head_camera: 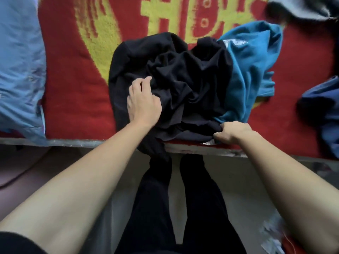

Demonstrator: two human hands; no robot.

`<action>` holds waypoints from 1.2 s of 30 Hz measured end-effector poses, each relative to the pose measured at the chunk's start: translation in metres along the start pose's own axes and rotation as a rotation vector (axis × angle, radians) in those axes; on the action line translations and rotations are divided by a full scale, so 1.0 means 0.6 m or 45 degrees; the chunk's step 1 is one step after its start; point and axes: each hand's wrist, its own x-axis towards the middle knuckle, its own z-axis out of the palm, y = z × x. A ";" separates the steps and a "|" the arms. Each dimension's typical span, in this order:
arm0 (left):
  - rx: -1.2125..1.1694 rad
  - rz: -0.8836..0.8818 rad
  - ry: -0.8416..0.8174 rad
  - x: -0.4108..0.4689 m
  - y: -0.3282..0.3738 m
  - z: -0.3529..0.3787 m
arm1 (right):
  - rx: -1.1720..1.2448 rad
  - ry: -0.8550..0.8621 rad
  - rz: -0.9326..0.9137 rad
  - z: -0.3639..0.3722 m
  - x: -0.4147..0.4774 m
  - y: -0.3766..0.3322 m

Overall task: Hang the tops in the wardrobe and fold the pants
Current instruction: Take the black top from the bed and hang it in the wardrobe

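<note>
Crumpled clothes (pixel 183 79) on red blanket (pixel 73 85)

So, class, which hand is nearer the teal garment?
Right. The right hand pinches the edge of the black pile just below the teal garment. The left hand grips the same pile, well left of the teal cloth.

The forearms (pixel 91 171) are bare; a black sleeve (pixel 16 242) shows well behind the left hand (pixel 144 103), and black trousers (pixel 201 208) cover the legs.
</note>
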 end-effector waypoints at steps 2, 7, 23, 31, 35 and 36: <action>0.045 0.134 0.068 0.015 0.028 0.009 | -0.030 0.122 -0.067 0.008 -0.008 0.007; 0.084 0.304 -0.209 0.052 0.092 0.036 | -0.091 -0.235 -0.049 0.062 -0.041 0.035; 0.844 0.331 -0.420 0.019 0.109 0.083 | -0.032 0.797 -0.275 -0.165 0.051 0.058; 0.729 0.290 -0.563 0.054 0.113 0.107 | 0.059 0.031 -0.028 -0.107 -0.003 0.071; 0.618 0.242 -0.576 0.056 0.094 0.104 | 0.201 0.629 -0.072 -0.114 0.023 0.058; 0.587 0.258 -0.575 0.052 0.089 0.101 | 0.239 0.548 -0.082 -0.118 0.030 0.053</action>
